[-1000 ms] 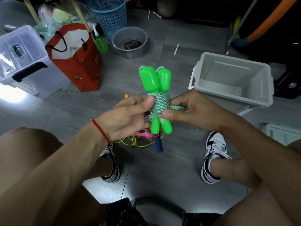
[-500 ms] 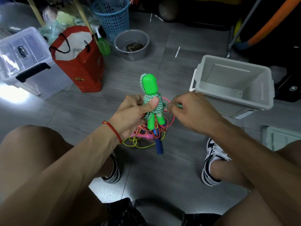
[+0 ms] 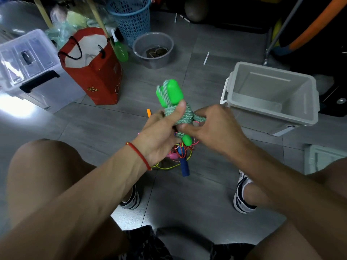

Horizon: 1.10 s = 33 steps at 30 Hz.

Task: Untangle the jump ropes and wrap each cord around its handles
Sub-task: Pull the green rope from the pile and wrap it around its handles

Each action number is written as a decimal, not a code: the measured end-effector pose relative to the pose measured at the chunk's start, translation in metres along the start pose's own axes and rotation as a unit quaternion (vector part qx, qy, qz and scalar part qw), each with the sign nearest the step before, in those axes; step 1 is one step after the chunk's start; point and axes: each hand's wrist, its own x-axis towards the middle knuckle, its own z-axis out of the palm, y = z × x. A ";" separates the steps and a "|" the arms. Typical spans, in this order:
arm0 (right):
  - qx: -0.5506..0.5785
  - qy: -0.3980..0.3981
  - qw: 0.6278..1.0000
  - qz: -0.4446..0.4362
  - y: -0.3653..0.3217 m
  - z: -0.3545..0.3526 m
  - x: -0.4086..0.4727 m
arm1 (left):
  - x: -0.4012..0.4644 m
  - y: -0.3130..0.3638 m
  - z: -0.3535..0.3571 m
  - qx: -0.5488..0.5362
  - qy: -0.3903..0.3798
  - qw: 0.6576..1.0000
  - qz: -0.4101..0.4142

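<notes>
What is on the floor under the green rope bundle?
A tangle of thin cords with a blue handle and a pink handle; the hands and bundle cover the rest.

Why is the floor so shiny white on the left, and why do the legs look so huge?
Head view: glare burns out the floor beside the clear storage box; the wide-angle lens swells the near legs and bends the edges; the right hand on the green jump rope looks slightly blurred.

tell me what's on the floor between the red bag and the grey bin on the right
In the head view, mostly bare grey tile lies between the red bag and the grey bin. The green jump rope is held up in front of that stretch.
</notes>
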 end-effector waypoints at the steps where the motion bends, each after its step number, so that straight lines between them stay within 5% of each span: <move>1: 0.039 -0.008 0.999 0.010 0.005 -0.004 0.003 | -0.001 0.004 -0.002 0.004 -0.015 1.000 -0.012; 9: 0.250 -0.162 0.954 -0.018 0.017 -0.025 0.000 | -0.004 0.014 -0.029 0.080 -0.085 0.992 -0.041; 14: 0.174 -0.178 0.968 -0.029 0.024 -0.014 0.002 | -0.007 0.010 -0.028 0.107 -0.061 0.992 -0.007; 19: 0.021 -0.088 0.995 -0.043 0.024 -0.012 0.002 | -0.006 0.009 -0.022 0.123 -0.019 0.992 0.013; 26: 0.097 -0.169 0.978 -0.078 0.023 -0.013 -0.003 | -0.008 0.013 -0.024 0.074 -0.127 0.988 -0.043; 33: -0.006 -0.056 0.995 -0.085 0.013 -0.007 -0.010 | -0.004 0.008 -0.016 0.114 -0.043 0.992 -0.026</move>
